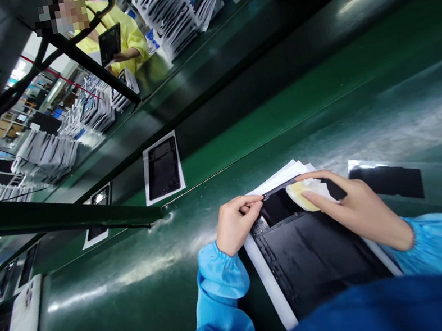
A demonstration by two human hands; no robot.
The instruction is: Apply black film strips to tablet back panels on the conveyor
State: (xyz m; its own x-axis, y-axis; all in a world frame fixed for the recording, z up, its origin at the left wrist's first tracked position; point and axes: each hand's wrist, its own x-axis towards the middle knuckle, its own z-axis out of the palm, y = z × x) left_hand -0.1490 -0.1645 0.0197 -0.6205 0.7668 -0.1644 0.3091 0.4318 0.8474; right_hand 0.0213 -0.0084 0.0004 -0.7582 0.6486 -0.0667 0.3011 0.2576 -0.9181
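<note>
A black tablet housing (pixel 318 257) lies on white paper sheets (pixel 269 282) in front of me, its lower end hidden by my blue clothing. My left hand (pixel 237 219) pinches at the housing's upper left corner, thumb and forefinger together; whether anything thin is between them is hidden. My right hand (pixel 354 207) grips a pale yellow sponge-like pad (pixel 301 198) with white cloth or tissue around it, held against the upper part of the housing. Beside that hand, on the right, a flat dark sheet (pixel 394 179) with a clear edge lies on the green bench.
Another black housing on white paper (pixel 162 167) rests on the green belt (pixel 218 149) beyond the bench. A dark green bar (pixel 58 214) crosses on the left. Stacks of papered panels (pixel 166 12) line the far side, where a person in yellow holds a dark panel (pixel 110 43).
</note>
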